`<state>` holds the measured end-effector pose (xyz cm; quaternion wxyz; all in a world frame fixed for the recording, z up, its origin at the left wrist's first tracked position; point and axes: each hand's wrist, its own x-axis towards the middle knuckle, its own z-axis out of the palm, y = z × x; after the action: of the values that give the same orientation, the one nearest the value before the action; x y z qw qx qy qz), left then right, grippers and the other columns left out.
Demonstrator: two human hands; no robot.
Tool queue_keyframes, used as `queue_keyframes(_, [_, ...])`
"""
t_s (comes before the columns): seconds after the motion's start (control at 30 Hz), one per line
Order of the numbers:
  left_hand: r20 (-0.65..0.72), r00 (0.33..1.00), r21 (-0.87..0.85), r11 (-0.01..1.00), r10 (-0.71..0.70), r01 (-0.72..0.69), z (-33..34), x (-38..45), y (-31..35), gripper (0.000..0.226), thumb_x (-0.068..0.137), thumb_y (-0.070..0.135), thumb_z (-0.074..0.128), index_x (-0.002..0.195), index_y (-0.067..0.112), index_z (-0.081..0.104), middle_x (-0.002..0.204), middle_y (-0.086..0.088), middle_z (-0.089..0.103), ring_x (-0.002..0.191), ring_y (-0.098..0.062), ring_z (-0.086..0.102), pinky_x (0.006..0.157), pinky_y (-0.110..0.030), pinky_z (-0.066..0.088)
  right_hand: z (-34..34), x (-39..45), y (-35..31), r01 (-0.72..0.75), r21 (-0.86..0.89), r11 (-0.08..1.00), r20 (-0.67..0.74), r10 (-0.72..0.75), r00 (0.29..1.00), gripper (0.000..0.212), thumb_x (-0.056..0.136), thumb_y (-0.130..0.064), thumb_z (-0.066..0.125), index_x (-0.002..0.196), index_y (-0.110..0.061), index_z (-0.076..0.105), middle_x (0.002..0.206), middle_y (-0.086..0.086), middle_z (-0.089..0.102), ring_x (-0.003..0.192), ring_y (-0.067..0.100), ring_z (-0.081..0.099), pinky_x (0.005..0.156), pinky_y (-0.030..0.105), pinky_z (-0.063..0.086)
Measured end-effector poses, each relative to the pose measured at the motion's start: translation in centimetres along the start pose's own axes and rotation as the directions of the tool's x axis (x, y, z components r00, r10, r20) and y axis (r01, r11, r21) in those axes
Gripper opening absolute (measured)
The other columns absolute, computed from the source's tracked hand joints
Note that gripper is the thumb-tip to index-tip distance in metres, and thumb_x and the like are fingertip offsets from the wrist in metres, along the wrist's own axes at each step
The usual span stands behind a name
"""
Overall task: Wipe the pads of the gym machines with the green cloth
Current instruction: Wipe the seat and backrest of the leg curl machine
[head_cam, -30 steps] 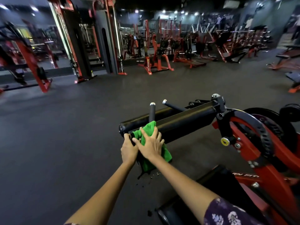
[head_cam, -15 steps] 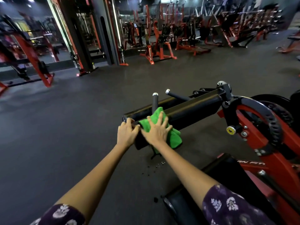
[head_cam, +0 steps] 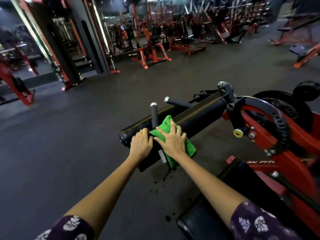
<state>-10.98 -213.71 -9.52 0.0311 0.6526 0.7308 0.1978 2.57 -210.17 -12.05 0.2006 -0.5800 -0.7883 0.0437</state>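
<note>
A long black roller pad [head_cam: 199, 116] lies across a red and black gym machine [head_cam: 280, 135]. The green cloth [head_cam: 187, 149] is draped over the pad near its left end. My right hand [head_cam: 172, 142] presses flat on the cloth with fingers spread. Just left of it, my left hand [head_cam: 141, 143] rests on the bare pad, fingers curved over the top. A second black roller [head_cam: 136, 129] runs behind the first.
Two black handle posts [head_cam: 154, 115] with silver caps stick up behind the cloth. A black seat pad [head_cam: 216, 205] sits at the lower right. Dark crumbs dot the grey rubber floor [head_cam: 86, 135]. Red machines [head_cam: 150, 54] line the far side.
My right hand has slid the cloth a little to the right and up over the pad. My left hand has shifted from the pad's end onto its top.
</note>
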Motion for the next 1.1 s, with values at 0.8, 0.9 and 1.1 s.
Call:
queue_keyframes(0.8, [0.214,0.896,0.271,0.858,0.388,-0.436,3.2,3.7,2.9,0.122,0.060,0.094,0.009,0.151,0.012,0.016,0.158,-0.003,0.012,0.146,-0.019,0.011,0.117,-0.038,0.004,-2.5,6.9,10.3,-0.200,0.158,0.967,-0.083,0.215,0.973,0.051,0.090,-0.058,0.046,0.136,-0.037,0.047,0.154,0.009,0.017,0.132,0.036,0.025,0.103,0.053,0.026])
queue_keyframes(0.9, [0.210,0.892,0.265,0.855,0.400,-0.446,3.5,3.5,2.7,0.115,0.064,0.091,0.020,0.151,0.017,0.014,0.159,-0.001,0.011,0.146,-0.018,0.010,0.117,-0.041,0.006,-2.8,7.8,10.3,-0.349,0.247,0.904,-0.063,0.374,0.925,0.050,0.089,-0.054,0.052,0.135,-0.037,0.048,0.155,0.010,0.014,0.134,0.038,0.022,0.106,0.054,0.024])
queue_keyframes(1.1, [0.211,0.879,0.280,0.835,0.428,-0.474,4.3,3.7,2.4,0.115,0.063,0.095,0.010,0.151,0.020,0.010,0.157,0.005,0.004,0.144,-0.016,0.002,0.116,-0.039,0.005,-1.5,6.1,11.6,-0.150,0.179,0.972,-0.073,0.165,0.984,0.053,0.090,-0.058,0.046,0.139,-0.041,0.042,0.156,0.010,0.012,0.135,0.037,0.020,0.105,0.057,0.025])
